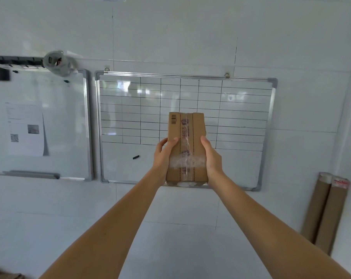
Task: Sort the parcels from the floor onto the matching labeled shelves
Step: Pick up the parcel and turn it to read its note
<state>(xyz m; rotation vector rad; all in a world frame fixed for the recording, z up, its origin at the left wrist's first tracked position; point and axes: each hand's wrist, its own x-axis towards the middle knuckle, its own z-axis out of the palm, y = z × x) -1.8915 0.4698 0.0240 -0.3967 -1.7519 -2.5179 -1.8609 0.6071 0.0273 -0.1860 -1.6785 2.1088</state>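
Cardboard parcel (186,148) is held upright at frame centre, clamped between both hands at its lower half. Left hand (162,160) is wrapped on the left edge, thumb laid on the front face; right hand (211,160) is curled around the right edge. Clear tape is seen across the parcel front, and a barcode at its upper left corner. Behind it a gridded whiteboard (241,109) is hung on the white wall; a black marker cap (135,157) is stuck lower left on it. A second whiteboard (70,121) with a printed sheet (24,127) is seen at left. Two cardboard tubes (324,210) are leaned at lower right.
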